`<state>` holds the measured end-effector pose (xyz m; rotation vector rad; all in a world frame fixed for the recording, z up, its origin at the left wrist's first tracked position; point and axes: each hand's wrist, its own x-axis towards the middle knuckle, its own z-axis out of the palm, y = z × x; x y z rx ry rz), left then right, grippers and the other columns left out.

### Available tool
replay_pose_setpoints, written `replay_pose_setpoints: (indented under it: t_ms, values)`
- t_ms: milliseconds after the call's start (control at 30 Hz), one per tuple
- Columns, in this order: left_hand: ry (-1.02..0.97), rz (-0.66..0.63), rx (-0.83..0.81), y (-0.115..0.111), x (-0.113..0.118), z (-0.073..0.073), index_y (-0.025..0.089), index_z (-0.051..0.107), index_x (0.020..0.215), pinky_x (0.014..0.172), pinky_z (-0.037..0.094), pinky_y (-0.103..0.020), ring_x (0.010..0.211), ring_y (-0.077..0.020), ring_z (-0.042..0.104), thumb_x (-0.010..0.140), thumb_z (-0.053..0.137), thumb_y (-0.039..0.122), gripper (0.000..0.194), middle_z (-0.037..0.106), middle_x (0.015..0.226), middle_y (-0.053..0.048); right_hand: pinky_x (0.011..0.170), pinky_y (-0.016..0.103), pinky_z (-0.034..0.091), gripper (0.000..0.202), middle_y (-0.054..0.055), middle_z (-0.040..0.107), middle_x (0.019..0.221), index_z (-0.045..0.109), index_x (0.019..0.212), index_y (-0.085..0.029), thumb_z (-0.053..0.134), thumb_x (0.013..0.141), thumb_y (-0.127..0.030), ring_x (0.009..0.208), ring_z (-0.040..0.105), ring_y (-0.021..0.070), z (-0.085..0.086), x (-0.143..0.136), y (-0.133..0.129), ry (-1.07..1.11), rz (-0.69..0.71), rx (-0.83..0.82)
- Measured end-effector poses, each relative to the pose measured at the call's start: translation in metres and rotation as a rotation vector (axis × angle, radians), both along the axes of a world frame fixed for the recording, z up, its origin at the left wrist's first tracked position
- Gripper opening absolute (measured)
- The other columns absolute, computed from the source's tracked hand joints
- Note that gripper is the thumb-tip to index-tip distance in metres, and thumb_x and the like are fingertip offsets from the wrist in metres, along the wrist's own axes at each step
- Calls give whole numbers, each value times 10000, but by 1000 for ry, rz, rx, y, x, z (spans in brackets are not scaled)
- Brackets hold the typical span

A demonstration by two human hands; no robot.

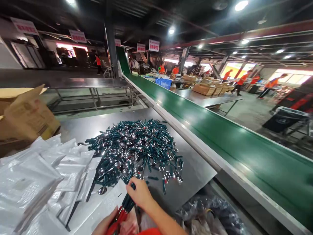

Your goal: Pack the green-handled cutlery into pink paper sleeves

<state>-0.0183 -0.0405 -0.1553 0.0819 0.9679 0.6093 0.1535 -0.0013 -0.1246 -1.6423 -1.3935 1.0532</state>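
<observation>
A large heap of spoons (137,147) with dark green handles and shiny metal bowls lies on the steel table. At the heap's near edge, my right hand (140,192) is closed, its fingers pinching the dark handle ends of a bundle of spoons (127,203). Lower down, my left hand (107,222) wraps around the same bundle, whose lower part looks red; the picture's bottom edge cuts this hand off. A white sheet or flat bag (104,209) lies beside the bundle. One loose spoon (102,190) rests just left of it.
White padded mailing bags (49,176) are piled at left, below an open cardboard box (31,114). A green conveyor belt (195,120) runs along the right of the steel table (193,176). Clear plastic (212,212) bulges at lower right. People in orange (243,80) are farther back.
</observation>
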Motion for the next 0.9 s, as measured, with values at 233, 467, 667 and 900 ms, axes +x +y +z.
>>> replay_pose_setpoints:
  t_ms: [233,467,667,900]
  values:
    - [0,134,120,-10,-12,-4,168,511,532,287,243,-139,266,-45,357,560,864,484,474,463,349,58,540,225,509,372,26,685,1047,533,1230,-228,311,989,-405,681,669,116,-14,43,37,-113,-72,-176]
    - [-192,347,80,-16,-50,-23,178,516,587,263,180,-122,252,-23,336,525,901,396,447,478,456,76,896,454,521,271,81,632,1157,603,1137,-145,616,917,-302,1024,628,222,-79,122,29,-636,-345,-597]
    - [-169,420,-37,-17,-42,-16,158,475,539,268,141,-111,274,-15,313,429,945,319,509,403,438,85,842,409,542,291,77,658,1093,573,1185,-147,492,984,-341,947,657,197,-106,132,-2,-821,-299,-672]
    - [-94,352,-23,-13,-31,-5,153,479,519,272,147,-126,273,-7,248,471,929,349,493,358,382,87,822,382,530,239,143,667,1122,595,1135,-94,467,973,-214,1003,674,242,-118,131,-3,-881,-261,-641]
